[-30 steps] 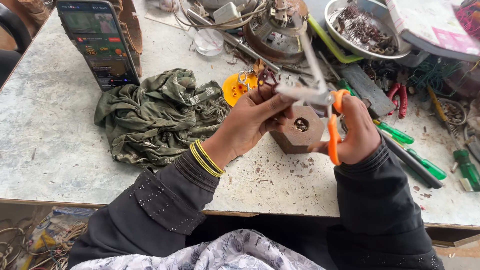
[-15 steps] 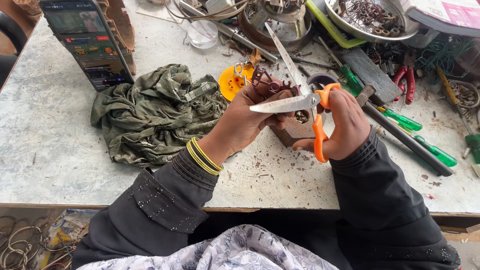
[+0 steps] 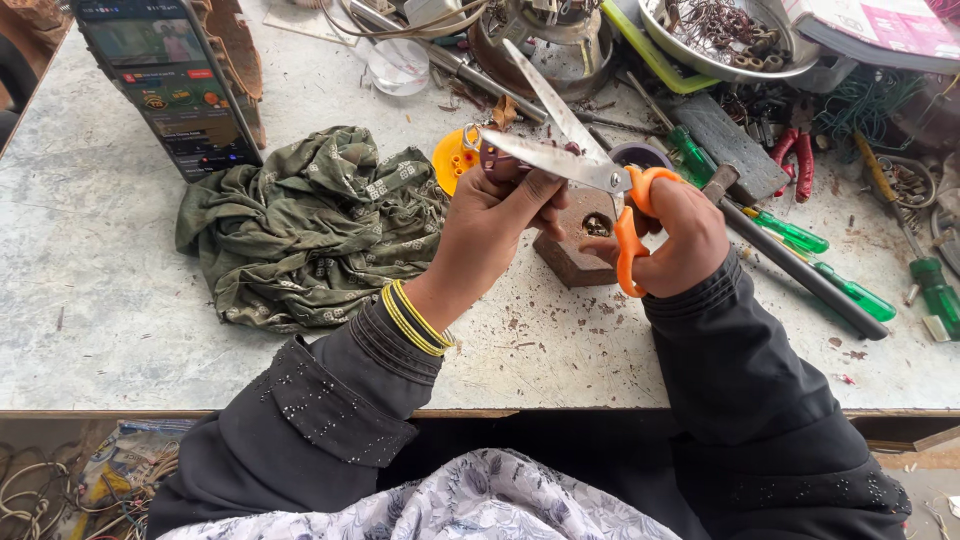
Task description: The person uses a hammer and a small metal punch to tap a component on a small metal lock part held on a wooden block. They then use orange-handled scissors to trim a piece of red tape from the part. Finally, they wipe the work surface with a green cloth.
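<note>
My right hand (image 3: 672, 236) grips the orange handles of a pair of scissors (image 3: 560, 150); the steel blades are spread apart and point up and to the left. My left hand (image 3: 500, 222) is closed around a small dark coil-like part (image 3: 492, 160), held up between the blades. Two yellow bangles sit on my left wrist. Under both hands a brown wooden block (image 3: 578, 240) with a hole in it rests on the worktable (image 3: 100, 310).
A crumpled green cloth (image 3: 310, 225) lies left of my hands, a phone (image 3: 165, 80) propped behind it. A yellow disc (image 3: 452, 158), green-handled screwdrivers (image 3: 800, 240), red pliers (image 3: 795, 160), a metal bowl (image 3: 730, 40) of scrap and a long dark rod (image 3: 800, 270) crowd the back and right.
The scissors rose from beside the block and their blades spread apart. My left hand lifted the small part up to the blades; both hands shifted slightly left.
</note>
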